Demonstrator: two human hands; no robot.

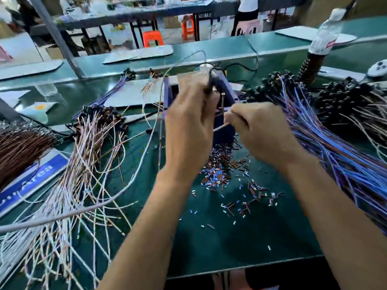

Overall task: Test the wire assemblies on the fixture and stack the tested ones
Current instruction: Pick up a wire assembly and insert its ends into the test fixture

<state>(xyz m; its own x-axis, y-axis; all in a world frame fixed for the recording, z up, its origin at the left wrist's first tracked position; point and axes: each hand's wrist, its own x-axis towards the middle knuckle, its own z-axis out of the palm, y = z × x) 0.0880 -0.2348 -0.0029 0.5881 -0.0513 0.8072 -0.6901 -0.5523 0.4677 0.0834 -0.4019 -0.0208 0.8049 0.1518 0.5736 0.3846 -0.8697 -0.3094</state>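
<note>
While one wire assembly (217,128) is being held at the blue fixture (225,92) in mid-bench, the right hand (259,130) is pinching its pale lead with curled fingers, presumably steering the end toward the upright pin (222,101). The left hand (188,120) is gripping a dark connector end (210,85) above the fixture, probably keeping the assembly taut for contact. Loose pale assemblies (83,147) are lying fanned out to the left, seemingly the tested stack; blue-violet bundles (335,147) are waiting at the right. Cut insulation scraps (219,172) are littering the green mat (230,237) below the fixture.
</note>
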